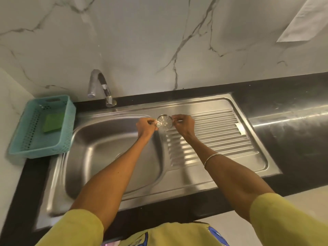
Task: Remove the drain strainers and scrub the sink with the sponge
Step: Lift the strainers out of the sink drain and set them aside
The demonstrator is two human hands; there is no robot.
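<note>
Head view puts the drain strainer (164,122) at the centre of the frame, lifted clear of the sink (110,157) and pinched between both our hands above the ridge that parts the basin from the drainboard (213,135). Our left hand (146,126) grips its left rim with fingertips closed on the metal; our right hand (182,124) does the same on the right rim.

We judge the hold to be slight: only fingertips on a smooth, probably wet rim, so it could slip and clatter into the basin or roll along the drainboard. We cannot tell whether this is one strainer or two nested pieces; if two, pulling them apart could send one flying.

Our forearms cross over the basin and hide the drain opening. The sponge (53,122), green, lies in the teal basket (21,139) at the left of the frame, well apart from our hands. The faucet (99,86) arches over the basin's upper left edge, with the black counter (284,96) running off to the right.
</note>
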